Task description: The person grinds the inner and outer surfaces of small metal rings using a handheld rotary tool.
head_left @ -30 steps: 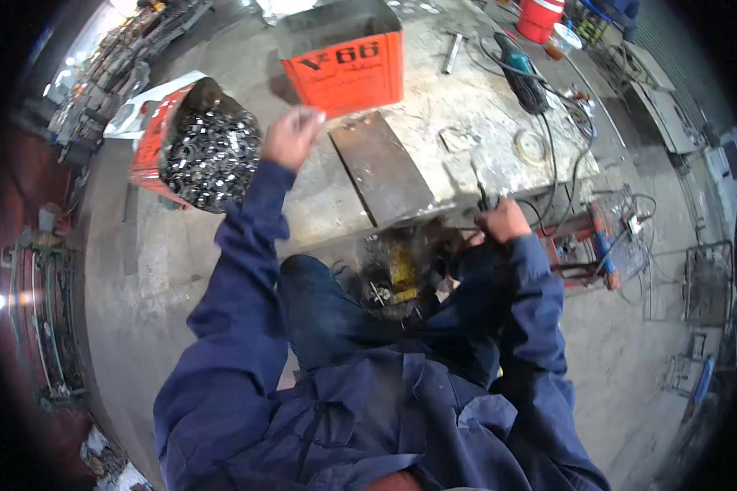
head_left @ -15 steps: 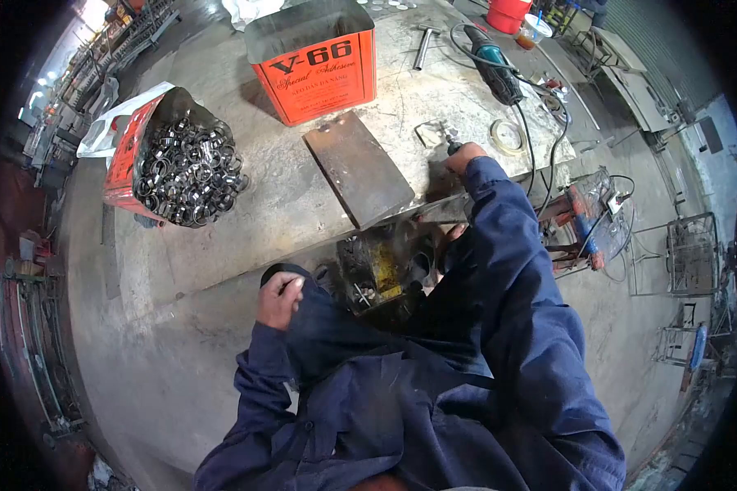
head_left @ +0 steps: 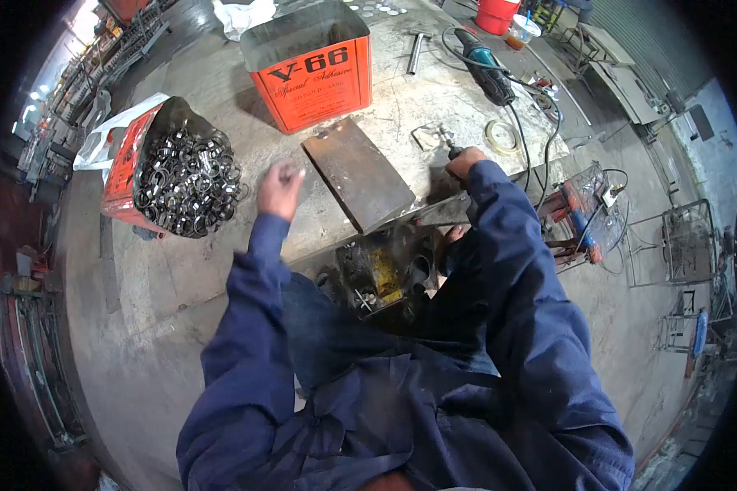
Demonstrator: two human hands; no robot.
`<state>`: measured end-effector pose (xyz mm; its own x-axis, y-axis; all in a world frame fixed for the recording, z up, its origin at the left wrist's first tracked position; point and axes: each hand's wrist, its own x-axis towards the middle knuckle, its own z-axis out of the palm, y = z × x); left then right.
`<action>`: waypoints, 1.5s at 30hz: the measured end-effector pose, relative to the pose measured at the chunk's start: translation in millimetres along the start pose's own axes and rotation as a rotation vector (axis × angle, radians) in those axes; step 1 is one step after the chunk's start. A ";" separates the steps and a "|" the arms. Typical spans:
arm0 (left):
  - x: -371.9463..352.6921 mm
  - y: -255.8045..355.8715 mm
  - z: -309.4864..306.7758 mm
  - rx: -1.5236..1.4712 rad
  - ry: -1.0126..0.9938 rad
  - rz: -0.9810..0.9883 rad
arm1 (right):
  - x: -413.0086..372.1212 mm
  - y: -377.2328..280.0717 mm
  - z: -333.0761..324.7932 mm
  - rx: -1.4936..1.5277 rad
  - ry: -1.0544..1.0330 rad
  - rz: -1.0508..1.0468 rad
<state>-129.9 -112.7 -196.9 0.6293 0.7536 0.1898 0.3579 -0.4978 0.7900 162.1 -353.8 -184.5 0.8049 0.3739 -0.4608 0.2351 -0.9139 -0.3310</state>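
My left hand [head_left: 279, 190] is over the worktable, between a tipped can and a flat steel plate [head_left: 359, 175]. Its fingers are curled together and slightly blurred; whether anything is in them is hidden. The orange tipped can [head_left: 123, 168] lies with its mouth toward me, full of small shiny metal rings [head_left: 190, 182]. My right hand [head_left: 465, 164] is closed around a black handle [head_left: 454, 152] at the table's front right. Just beyond that handle are small metal parts [head_left: 428, 137], too small to make out.
An upright orange V-66 can [head_left: 315, 86] stands behind the plate. Farther right lie a hammer [head_left: 416, 53], a corded angle grinder [head_left: 489, 72] and a tape roll [head_left: 503, 137]. Under the table edge, between my legs, sits a dirty box [head_left: 387, 274]. Cables hang off the right edge.
My left hand has moved from above my thigh, forward over the table to beside the steel plate. My right hand stays on the black handle. The view has shifted slightly.
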 end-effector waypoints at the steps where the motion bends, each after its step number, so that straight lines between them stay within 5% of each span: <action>1: 26.3 -2.2 13.5 0.073 0.008 0.042 | -18.4 -0.6 -8.9 0.151 -0.069 0.006; 4: 83.2 -30.2 50.3 0.223 0.101 0.173 | -57.2 11.2 -24.0 0.280 -0.146 -0.121; 7: 101.9 -32.9 66.0 0.240 -0.135 0.045 | -80.0 30.5 -27.5 0.252 -0.110 -0.291; 14: 92.6 -21.3 74.5 0.278 -0.187 0.001 | -95.1 52.5 -11.2 0.292 -0.095 -0.345; 16: 89.0 -43.9 94.0 0.256 0.028 0.109 | -106.0 43.7 -14.3 0.201 -0.011 -0.400; 18: 52.6 1.8 70.2 0.137 0.176 0.007 | -91.5 46.4 0.9 0.447 -0.116 -0.399; 21: -12.2 18.7 40.5 0.091 0.312 0.161 | -125.2 9.5 -5.6 0.238 -0.112 -0.258; 24: -65.8 -6.0 2.7 0.155 0.229 0.074 | -107.2 37.5 20.9 0.146 -0.035 -0.425; 27: -86.7 -54.8 -38.3 0.316 0.386 -0.045 | -123.0 30.1 24.3 0.134 -0.012 -0.440; 32: -49.5 -94.6 -95.1 0.496 0.408 -0.169 | -131.7 28.5 21.8 0.104 0.110 -0.472; 36: -17.7 -101.9 -101.4 0.863 0.188 -0.256 | -127.0 37.1 28.1 0.007 0.115 -0.478; 40: -8.2 -97.4 -109.3 0.929 0.181 -0.287 | -139.1 38.7 27.6 0.003 0.050 -0.344; 45: -5.3 -95.8 -111.2 0.950 0.266 -0.204 | -134.1 54.2 31.0 0.007 0.082 -0.420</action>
<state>-244.2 -21.3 -208.7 0.3617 0.8760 0.3190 0.9163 -0.3972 0.0519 50.1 -448.6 -166.2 0.6810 0.6991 -0.2180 0.5479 -0.6840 -0.4816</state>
